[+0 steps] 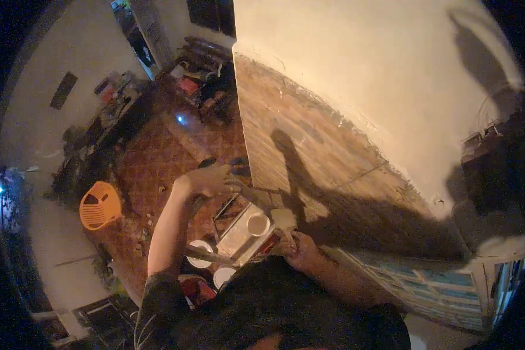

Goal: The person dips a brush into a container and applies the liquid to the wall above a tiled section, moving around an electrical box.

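My right hand (297,249) is closed at the lower middle, close to my body. Its fingers wrap a pale, wide-headed tool (284,219) whose exact kind I cannot make out. Beside those fingers is a small red patch (268,243), too blurred to name. My left hand (214,181) reaches forward over the floor near the wall's edge, fingers loosely extended and nothing visible in them. Between the hands and below them lies a pale rectangular board or box top (239,242), with a round whitish container (258,224) on it. Two white round lids or tubs (200,254) (223,276) sit alongside.
A wall on the right has a cream upper part (344,52) and a rough brown lower part (309,134), with my shadow across it. An orange plastic chair (100,205) stands left on the reddish tiled floor (157,149). Clutter (201,81) lines the far corner.
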A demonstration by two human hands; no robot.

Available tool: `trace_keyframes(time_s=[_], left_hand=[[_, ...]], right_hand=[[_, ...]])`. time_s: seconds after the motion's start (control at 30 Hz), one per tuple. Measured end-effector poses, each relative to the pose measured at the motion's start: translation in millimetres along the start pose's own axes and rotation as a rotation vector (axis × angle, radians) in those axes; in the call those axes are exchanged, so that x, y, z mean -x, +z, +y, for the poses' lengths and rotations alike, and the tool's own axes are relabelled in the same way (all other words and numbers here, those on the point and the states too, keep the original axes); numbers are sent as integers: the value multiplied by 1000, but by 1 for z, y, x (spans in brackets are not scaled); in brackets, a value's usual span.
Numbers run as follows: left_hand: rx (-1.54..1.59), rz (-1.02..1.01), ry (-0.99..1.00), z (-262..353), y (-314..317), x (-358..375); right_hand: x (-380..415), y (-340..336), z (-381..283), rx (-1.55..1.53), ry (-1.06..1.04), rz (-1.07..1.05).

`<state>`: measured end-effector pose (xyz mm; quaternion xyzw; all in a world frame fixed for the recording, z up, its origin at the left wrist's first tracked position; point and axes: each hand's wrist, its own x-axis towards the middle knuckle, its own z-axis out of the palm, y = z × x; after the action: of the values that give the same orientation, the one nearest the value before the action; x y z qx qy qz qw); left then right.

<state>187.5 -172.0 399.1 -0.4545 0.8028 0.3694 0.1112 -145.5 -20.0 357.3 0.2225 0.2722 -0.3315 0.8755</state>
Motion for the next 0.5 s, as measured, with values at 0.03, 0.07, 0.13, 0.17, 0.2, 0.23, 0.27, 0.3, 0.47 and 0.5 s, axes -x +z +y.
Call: trace_keyframes(time_s=[0.03,0.07,0.13,0.17,0.2,0.23,0.27,0.3,0.47,0.5], left_hand=[[45,24,-61,38,-19,18],[91,47,-122,58,-29,28],[-14,141,-2,38,-16,19],[-64,186,59,27,-7,15],[-60,162,10,26,-5,14],[-55,138,-40,23,-5,13],[-49,110,-90,20,-5,13],[-6,55,-137,37,-17,21],[-434,105,451,-6,7,0],[-179,5,168,17,-7,9]], right_hand=[[1,3,3,22,-6,-33],[0,0,4,50,-7,-49],[-8,-12,4,114,-5,-65],[-13,-20,3,147,0,-63],[-12,-17,6,163,-16,-9],[-14,-13,9,180,-30,46],[-10,-9,10,502,-139,64],[-6,-3,11,827,-244,120],[-24,-20,-3,1186,-343,151],[-33,-25,-6,1149,-324,144]])
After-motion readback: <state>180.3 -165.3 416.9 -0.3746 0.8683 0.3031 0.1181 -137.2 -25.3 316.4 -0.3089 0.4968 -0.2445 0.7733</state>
